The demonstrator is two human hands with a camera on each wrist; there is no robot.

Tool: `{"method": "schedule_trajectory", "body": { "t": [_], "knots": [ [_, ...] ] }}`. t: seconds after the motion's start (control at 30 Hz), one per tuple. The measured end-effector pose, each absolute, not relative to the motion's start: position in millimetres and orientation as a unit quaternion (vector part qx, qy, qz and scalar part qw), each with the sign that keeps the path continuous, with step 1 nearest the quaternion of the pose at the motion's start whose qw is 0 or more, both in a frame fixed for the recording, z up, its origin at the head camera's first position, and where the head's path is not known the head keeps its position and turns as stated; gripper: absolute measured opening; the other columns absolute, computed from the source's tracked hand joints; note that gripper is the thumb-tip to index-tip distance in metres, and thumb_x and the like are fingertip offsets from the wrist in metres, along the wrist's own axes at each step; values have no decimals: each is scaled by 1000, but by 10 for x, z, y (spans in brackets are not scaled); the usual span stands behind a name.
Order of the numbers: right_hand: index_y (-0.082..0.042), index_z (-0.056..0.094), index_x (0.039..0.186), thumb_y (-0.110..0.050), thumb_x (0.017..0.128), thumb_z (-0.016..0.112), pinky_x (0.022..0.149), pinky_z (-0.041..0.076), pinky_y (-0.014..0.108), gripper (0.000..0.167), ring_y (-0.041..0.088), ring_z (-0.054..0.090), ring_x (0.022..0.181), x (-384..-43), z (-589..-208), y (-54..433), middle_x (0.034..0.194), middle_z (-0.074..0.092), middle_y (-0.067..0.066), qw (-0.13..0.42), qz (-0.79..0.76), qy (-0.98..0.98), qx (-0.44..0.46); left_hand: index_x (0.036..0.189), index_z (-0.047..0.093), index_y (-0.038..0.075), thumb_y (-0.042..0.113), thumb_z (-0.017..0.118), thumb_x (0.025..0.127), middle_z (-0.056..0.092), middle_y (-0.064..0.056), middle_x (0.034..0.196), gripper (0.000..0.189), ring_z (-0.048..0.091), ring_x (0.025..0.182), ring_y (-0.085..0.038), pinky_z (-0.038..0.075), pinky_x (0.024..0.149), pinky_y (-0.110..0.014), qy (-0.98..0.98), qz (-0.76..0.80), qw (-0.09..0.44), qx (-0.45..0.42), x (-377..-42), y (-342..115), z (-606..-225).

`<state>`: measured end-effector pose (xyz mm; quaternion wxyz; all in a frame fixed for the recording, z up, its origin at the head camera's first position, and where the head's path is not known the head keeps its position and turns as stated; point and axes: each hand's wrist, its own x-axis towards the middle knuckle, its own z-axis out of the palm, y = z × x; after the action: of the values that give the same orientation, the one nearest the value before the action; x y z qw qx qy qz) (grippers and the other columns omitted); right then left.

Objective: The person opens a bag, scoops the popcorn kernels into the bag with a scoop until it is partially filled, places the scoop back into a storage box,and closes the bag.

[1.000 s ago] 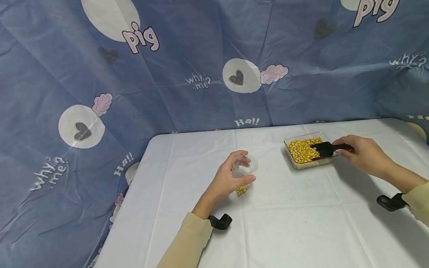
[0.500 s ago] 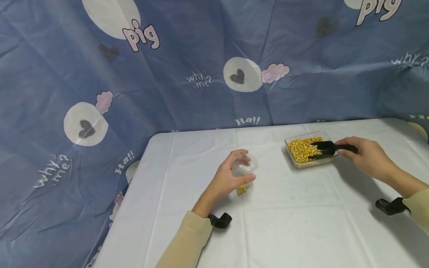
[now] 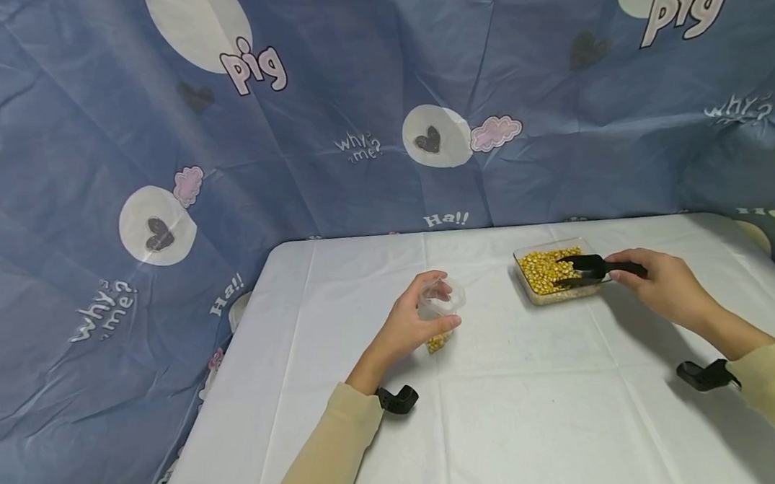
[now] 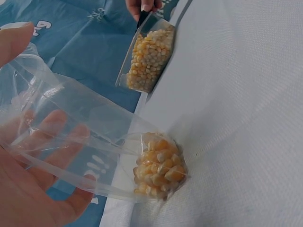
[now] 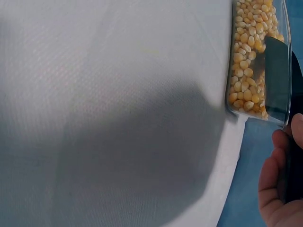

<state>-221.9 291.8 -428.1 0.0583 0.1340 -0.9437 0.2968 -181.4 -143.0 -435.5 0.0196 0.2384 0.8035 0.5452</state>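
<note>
Two grips: left hand [image 3: 402, 328] on a bag [image 4: 102, 109], right hand [image 3: 673, 288] on a scoop [image 3: 588, 267]

Seen from the head, the left hand reaches in from seven o'clock, its fingers and thumb curved wide apart around the upper part of the clear bag. Held so, the thin mouth faces up and stands round rather than collapsing, which is likely why the grip is so broad. A little corn [image 4: 158, 165] fills only the bottom, and its weight probably helps draw the limp sides straight. Whether that end touches the table [image 3: 516, 421] or hangs just above it, I cannot tell.

From the bag, the clear box [image 3: 557, 298] sits on the table between two and three o'clock, near but apart, with yellow kernels [image 3: 542, 267] spread inside. That spacing seems to give each hand its own room.

The right hand comes in from four o'clock, thumb and fingers pinching the scoop's handle, which points to three o'clock. The black blade lies inside the box, among the kernels at its three o'clock end. Holding it by the handle probably spares the fingers the rim and allows a low angle. A blue cloth [image 3: 343, 74] hangs at twelve o'clock, beyond the table.
</note>
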Motion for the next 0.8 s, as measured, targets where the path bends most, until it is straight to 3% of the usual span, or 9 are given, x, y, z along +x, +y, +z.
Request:
{"method": "schedule_trajectory", "body": {
  "t": [0.57,0.8],
  "knots": [
    [-8,65,130,-31,103,60,53,39,32,35,18,52,63,-2195,-4279,2909,108,69,18,57,315,-939,123,149,39,33,32,79,89,58,-1,133,71,56,119,-13,35,108,-53,806,542,19,237,-1809,-1442,-4369],
    [-8,64,131,-32,103,60,54,41,32,37,19,54,66,-2182,-4277,2907,113,68,21,49,320,-938,120,149,38,33,33,78,90,58,-3,133,72,56,119,-14,32,109,-54,808,538,22,240,-1813,-1453,-4367]
  ]
}}
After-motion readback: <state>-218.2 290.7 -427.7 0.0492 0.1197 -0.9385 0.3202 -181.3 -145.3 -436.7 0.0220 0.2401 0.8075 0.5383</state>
